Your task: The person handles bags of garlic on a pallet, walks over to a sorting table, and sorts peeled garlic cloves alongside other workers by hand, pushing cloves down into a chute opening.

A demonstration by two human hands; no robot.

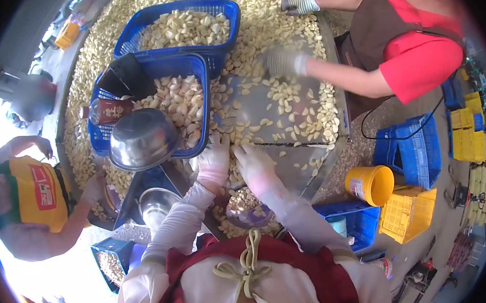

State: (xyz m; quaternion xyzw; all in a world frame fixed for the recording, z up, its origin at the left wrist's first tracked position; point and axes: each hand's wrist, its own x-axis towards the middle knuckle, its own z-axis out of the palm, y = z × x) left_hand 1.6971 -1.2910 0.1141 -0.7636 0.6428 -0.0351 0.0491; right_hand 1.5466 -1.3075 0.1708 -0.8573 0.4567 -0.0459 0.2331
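Note:
My left hand point(215, 159), in a pale glove, reaches over the metal table beside the right corner of the near blue basket point(206, 101). Its fingers point away from me, stretched out among garlic cloves point(235, 123). Just to its right is my right hand point(254, 166), gloved too, with fingers extended toward the left hand and touching the cloves at the table's edge. Nothing held shows in either hand. Unpeeled garlic point(182, 99), a steel bowl point(144, 139) and a red-labelled bottle point(109, 112) lie in the near basket. Below my hands sits a purple-rimmed bowl point(249, 222) with garlic pieces.
Another blue basket point(232, 27) holds peeled cloves behind the near one. At right, a co-worker's gloved hand point(286, 63) blurs over the cloves; another person point(37, 199) works at left. A yellow bucket point(379, 184) and yellow crate point(410, 214) stand at right.

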